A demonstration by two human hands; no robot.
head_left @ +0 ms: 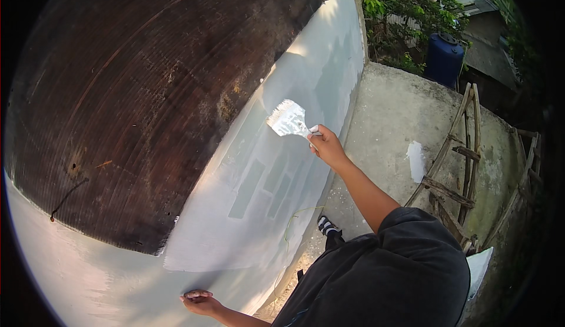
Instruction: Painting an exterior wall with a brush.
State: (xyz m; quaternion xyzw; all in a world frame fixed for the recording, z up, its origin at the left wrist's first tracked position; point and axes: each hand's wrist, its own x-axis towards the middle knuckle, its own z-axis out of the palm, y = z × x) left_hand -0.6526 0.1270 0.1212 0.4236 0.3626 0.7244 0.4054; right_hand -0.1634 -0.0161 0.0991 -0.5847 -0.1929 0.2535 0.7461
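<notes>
My right hand (327,146) is closed around the handle of a wide paintbrush (287,118) coated in white paint. Its bristles are at the upper part of a pale wall (235,244), close to the dark roof edge. Fresh white covers much of this wall, while several grey-green patches (247,190) show between the strokes. Lower left, my left hand (202,303) is beside the wall with its fingers curled. Whatever those fingers may hold is hidden.
A rusty corrugated metal sheet (135,103) fills the upper left. Right of me, a rough wooden ladder (465,150) lies across concrete (382,109) bearing a white paint smear. Beyond are a blue water tank (444,60) and trees. A thin green string (287,233) hangs by the wall.
</notes>
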